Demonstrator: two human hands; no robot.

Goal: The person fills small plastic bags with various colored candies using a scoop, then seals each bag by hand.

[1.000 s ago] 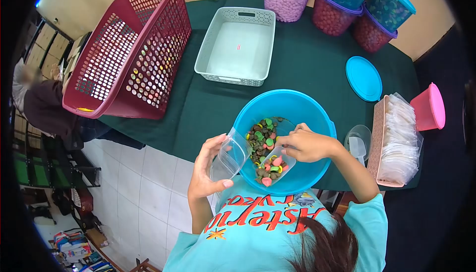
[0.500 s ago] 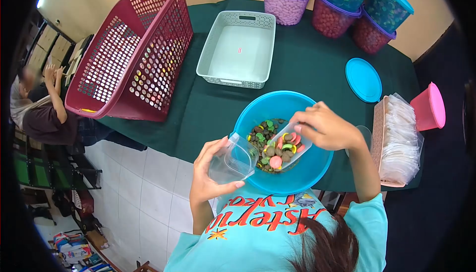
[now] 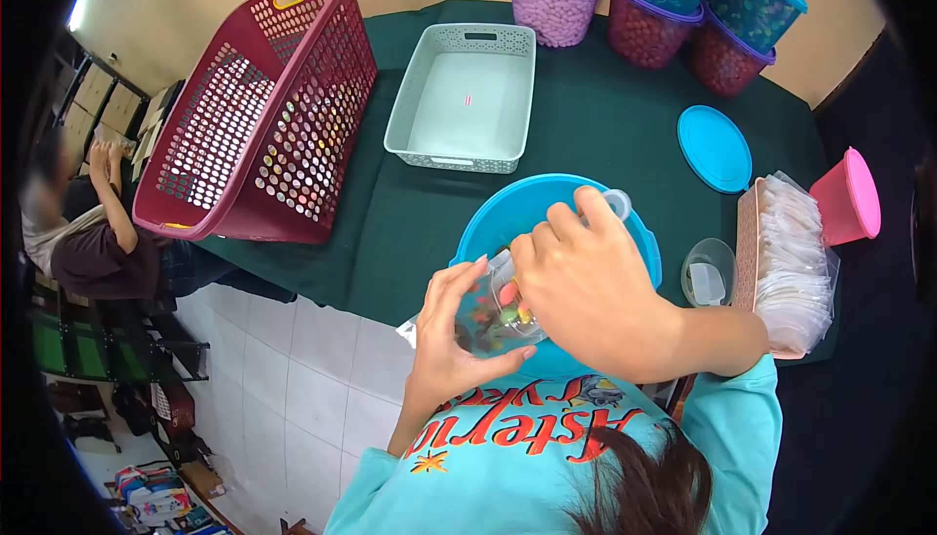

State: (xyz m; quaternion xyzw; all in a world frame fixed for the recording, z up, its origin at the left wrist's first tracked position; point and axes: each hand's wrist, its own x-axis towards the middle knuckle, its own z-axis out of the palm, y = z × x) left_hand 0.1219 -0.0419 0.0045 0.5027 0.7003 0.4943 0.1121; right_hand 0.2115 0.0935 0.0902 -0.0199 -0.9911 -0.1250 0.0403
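My left hand (image 3: 439, 349) is closed around a clear plastic pouch (image 3: 471, 332), its mouth turned toward the right. In my right hand (image 3: 595, 291) is a clear plastic scoop (image 3: 617, 205), tipped steeply at the pouch's mouth; its handle end sticks out above my fingers. Colourful candies (image 3: 509, 303), pink, green and yellow, show at the scoop's front, and blurred pieces are inside the pouch. Beneath both hands stands a blue tub (image 3: 547, 186), its contents mostly hidden by my hands.
A maroon basket (image 3: 249, 144) and a pale tray (image 3: 459, 96) stand on the green-clothed table (image 3: 595, 115). Lidded candy tubs (image 3: 649, 37) line the back. To the right are a blue lid (image 3: 714, 149), a clear bowl (image 3: 710, 271), a pouch-filled basket (image 3: 750, 242) and a pink container (image 3: 847, 198). Another person (image 3: 107, 252) is at left.
My right hand has turned over and moved left and down, tipping the loaded scoop into the pouch. Candies now show in the pouch. The clear bowl at right has come into fuller view.
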